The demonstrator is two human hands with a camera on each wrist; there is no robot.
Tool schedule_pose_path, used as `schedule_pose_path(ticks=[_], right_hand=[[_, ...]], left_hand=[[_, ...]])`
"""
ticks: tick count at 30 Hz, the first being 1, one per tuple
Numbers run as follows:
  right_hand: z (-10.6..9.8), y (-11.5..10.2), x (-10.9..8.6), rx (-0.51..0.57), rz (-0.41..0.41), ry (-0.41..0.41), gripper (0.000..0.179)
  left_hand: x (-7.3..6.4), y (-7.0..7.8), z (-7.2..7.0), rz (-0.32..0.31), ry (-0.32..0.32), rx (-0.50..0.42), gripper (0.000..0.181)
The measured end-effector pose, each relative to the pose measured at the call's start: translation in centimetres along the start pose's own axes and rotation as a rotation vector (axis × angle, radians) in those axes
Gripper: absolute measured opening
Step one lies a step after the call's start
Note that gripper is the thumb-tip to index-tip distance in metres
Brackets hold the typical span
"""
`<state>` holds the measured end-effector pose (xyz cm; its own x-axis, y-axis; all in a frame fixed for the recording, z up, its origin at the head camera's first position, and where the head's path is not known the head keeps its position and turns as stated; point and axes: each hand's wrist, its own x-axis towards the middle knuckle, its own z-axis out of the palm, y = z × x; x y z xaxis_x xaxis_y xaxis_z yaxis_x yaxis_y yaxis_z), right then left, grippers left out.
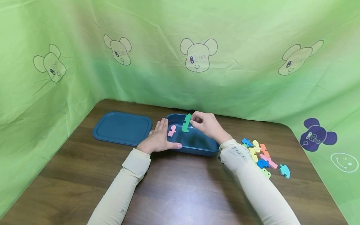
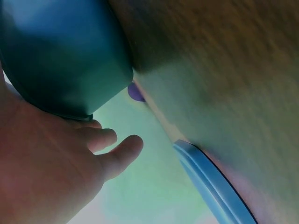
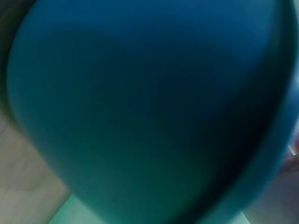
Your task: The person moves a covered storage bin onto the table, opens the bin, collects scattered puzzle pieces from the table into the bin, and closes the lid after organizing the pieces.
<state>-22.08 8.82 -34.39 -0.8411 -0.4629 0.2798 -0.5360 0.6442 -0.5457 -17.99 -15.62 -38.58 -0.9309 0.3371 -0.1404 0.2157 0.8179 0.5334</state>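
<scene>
A dark blue rectangular box [image 1: 197, 149] stands at the back middle of the table. With fingers straight, my left hand [image 1: 158, 137] rests along the box's left end, thumb over the front rim. The left wrist view has that hand [image 2: 56, 158] against the box wall [image 2: 70, 56]. Over the box, my right hand [image 1: 207, 124] pinches a green puzzle piece [image 1: 187, 122] by its right side. A pink puzzle piece [image 1: 172, 131] sits inside, near the left end. The blue wall [image 3: 140, 112] fills the right wrist view, where the right hand's fingers are hidden.
The flat blue lid [image 1: 122, 128] lies left of the box. Several coloured foam puzzle pieces [image 1: 269, 161] form a pile to the right, partly behind my right sleeve, with a teal piece [image 1: 285, 171] at its right. A green curtain [image 1: 157, 87] hangs behind the table [image 1: 180, 193].
</scene>
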Motion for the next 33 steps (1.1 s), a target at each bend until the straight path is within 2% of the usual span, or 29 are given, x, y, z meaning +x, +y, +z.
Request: schedule_pose_path(ticks=[33], right_hand=[[2.2, 0.2, 0.5, -0.045, 0.167, -0.052, 0.004]], left_hand=[[0.3, -0.1, 0.0, -0.014, -0.015, -0.012, 0.132]])
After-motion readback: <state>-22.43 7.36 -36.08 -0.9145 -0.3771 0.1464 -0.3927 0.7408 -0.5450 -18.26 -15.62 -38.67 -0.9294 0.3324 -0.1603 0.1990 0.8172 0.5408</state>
